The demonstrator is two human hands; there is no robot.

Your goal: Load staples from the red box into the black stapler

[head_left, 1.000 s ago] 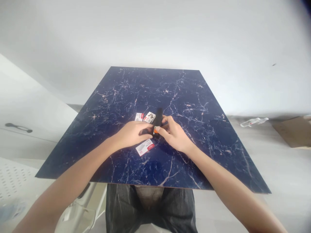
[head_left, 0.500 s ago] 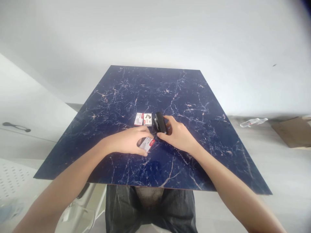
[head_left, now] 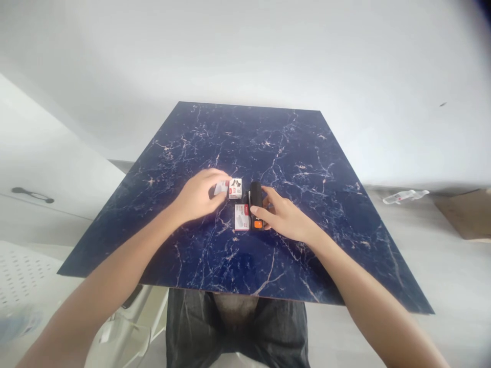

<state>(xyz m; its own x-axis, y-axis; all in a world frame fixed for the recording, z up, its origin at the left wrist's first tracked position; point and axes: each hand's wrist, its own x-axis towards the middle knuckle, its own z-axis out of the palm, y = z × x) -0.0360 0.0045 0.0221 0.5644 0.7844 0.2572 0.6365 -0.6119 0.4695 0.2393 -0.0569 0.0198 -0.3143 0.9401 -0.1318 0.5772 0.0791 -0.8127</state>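
Note:
My right hand (head_left: pixel 284 214) is closed around a black stapler (head_left: pixel 255 197) with an orange end, its thumb across the stapler's near half. Against the stapler's left side lies a small white and red staple box (head_left: pixel 241 219), flat on the table. Above it sits a second small box (head_left: pixel 235 188) with a dark picture on top. My left hand (head_left: pixel 201 194) has its thumb and fingers around a third small white and red box (head_left: pixel 221 188), just left of the second; the fingers partly cover it.
The boxes and stapler are on a dark blue marbled table (head_left: pixel 245 138). A white wall stands behind it. Beyond the right edge, a clear plastic bottle (head_left: pixel 404 197) and a cardboard box (head_left: pixel 466 212) are on the floor. A white cabinet with a dark handle (head_left: pixel 32 195) is at left.
My left hand has let go of the near box, now lying beside the stapler, and moved up and left to the far-left box. The stapler has turned straighter in my right hand.

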